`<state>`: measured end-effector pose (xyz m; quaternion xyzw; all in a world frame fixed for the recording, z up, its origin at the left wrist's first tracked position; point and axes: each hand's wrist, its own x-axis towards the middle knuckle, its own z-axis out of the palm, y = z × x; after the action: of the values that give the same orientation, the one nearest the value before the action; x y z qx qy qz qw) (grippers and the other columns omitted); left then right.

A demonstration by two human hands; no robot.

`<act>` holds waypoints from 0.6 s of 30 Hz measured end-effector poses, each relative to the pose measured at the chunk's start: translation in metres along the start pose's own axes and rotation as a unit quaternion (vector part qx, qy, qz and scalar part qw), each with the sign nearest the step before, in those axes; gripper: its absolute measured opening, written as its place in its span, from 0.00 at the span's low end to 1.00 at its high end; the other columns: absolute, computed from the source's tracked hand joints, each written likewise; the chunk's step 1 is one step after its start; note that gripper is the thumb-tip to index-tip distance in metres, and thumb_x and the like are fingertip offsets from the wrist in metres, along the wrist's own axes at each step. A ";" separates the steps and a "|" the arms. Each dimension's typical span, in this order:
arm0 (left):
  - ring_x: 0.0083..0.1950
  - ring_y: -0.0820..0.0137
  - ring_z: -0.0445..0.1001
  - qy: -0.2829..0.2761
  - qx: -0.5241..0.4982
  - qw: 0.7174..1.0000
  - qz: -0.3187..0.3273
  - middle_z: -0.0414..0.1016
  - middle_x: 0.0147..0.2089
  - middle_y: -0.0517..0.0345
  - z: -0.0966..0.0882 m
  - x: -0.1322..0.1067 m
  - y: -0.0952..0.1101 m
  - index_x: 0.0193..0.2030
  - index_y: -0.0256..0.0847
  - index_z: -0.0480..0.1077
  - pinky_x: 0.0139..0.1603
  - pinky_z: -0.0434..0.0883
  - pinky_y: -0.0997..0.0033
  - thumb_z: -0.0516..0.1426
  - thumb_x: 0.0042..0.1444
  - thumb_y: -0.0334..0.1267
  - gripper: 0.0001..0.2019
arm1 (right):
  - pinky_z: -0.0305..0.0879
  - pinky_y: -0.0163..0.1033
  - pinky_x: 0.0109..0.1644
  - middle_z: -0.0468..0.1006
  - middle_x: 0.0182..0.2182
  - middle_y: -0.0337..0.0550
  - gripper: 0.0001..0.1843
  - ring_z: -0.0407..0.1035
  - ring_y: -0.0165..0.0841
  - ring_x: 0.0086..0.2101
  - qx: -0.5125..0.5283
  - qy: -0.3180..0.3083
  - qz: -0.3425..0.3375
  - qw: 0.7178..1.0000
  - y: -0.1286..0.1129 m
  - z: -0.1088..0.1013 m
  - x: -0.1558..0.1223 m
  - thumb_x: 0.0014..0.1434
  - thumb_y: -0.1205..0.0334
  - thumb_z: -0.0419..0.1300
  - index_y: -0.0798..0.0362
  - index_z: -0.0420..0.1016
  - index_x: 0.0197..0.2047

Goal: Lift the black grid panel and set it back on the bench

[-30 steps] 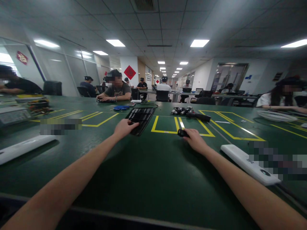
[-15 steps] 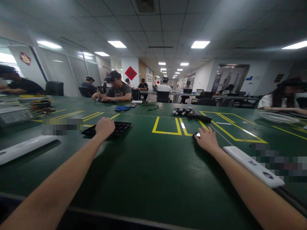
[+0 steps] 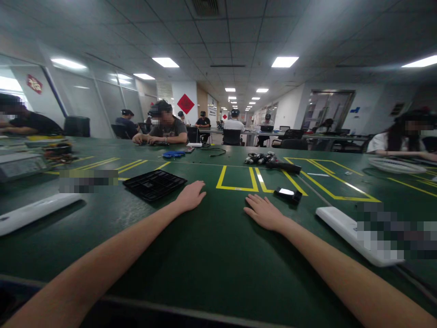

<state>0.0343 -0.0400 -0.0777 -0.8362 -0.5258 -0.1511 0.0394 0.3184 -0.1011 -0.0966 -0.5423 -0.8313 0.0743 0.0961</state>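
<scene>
My left hand (image 3: 191, 196) is open and holds nothing, its fingers stretched forward just above or on the green table (image 3: 211, 264). Left of it lies a flat black plastic tray (image 3: 153, 184) with a grid of compartments. My right hand (image 3: 264, 212) also rests open over the table, palm down, fingers pointing inward. Just beyond and right of its fingers sits a small black object with a white shiny face (image 3: 287, 193); the two are apart. I cannot make out its kind.
Yellow tape outlines (image 3: 237, 187) mark the table. A metallic cluster with a black handle-like part (image 3: 262, 159) lies farther back. White elongated devices (image 3: 355, 237) flank both arms. Blue items (image 3: 174, 155) lie beyond the tray. A co-worker (image 3: 167, 125) sits across the table.
My left hand has let go of the tray and moved right, towards the middle. My right hand has left the small black object and moved inward and nearer to me.
</scene>
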 end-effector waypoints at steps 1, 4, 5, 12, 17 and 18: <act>0.63 0.60 0.55 0.018 0.012 1.000 0.019 0.59 0.61 0.42 -0.002 -0.003 0.007 0.56 0.30 0.62 0.62 0.51 0.59 0.46 0.57 0.41 0.23 | 0.41 0.55 0.61 0.51 0.63 0.48 0.35 0.43 0.43 0.61 -0.003 0.000 0.003 1.000 0.001 -0.003 0.000 0.60 0.41 0.35 0.54 0.53 0.62; 0.63 0.61 0.54 -0.015 0.005 0.994 0.112 0.58 0.62 0.46 -0.005 -0.015 0.034 0.56 0.35 0.62 0.62 0.51 0.59 0.46 0.58 0.47 0.24 | 0.41 0.52 0.62 0.50 0.63 0.48 0.33 0.42 0.42 0.62 -0.038 0.044 0.022 0.998 0.010 -0.014 0.002 0.61 0.45 0.37 0.55 0.52 0.63; 0.62 0.62 0.56 -0.045 -0.005 0.990 0.135 0.59 0.62 0.47 -0.005 -0.018 0.044 0.55 0.36 0.63 0.61 0.54 0.60 0.45 0.58 0.49 0.25 | 0.40 0.52 0.62 0.50 0.63 0.49 0.32 0.41 0.43 0.62 -0.060 0.074 0.039 0.995 0.017 -0.017 0.002 0.61 0.47 0.38 0.56 0.52 0.63; 0.50 0.65 0.67 -0.007 0.030 0.994 0.104 0.68 0.50 0.47 -0.013 -0.014 0.057 0.50 0.35 0.65 0.51 0.62 0.66 0.44 0.60 0.41 0.18 | 0.41 0.60 0.59 0.51 0.62 0.54 0.28 0.41 0.49 0.61 -0.174 0.179 0.210 0.945 0.082 -0.025 -0.008 0.61 0.55 0.41 0.58 0.54 0.61; 0.44 0.58 0.69 0.010 0.160 0.985 -0.067 0.69 0.43 0.40 -0.019 -0.002 0.019 0.44 0.30 0.66 0.42 0.66 0.62 0.46 0.58 0.43 0.18 | 0.47 0.60 0.55 0.61 0.57 0.55 0.25 0.50 0.50 0.57 -0.154 0.127 0.259 0.945 0.097 -0.023 -0.014 0.60 0.54 0.43 0.57 0.60 0.57; 0.44 0.57 0.70 -0.012 0.166 0.982 -0.085 0.69 0.43 0.39 -0.018 -0.001 0.012 0.43 0.30 0.66 0.40 0.66 0.63 0.46 0.58 0.42 0.17 | 0.48 0.59 0.55 0.63 0.55 0.54 0.24 0.51 0.50 0.56 -0.153 0.125 0.256 0.946 0.097 -0.023 -0.014 0.60 0.54 0.43 0.56 0.61 0.55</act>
<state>0.0408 -0.0502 -0.0601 -0.7719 -0.6133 -0.0549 0.1581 0.4155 -0.0741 -0.0971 -0.7501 -0.6472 -0.0996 0.0925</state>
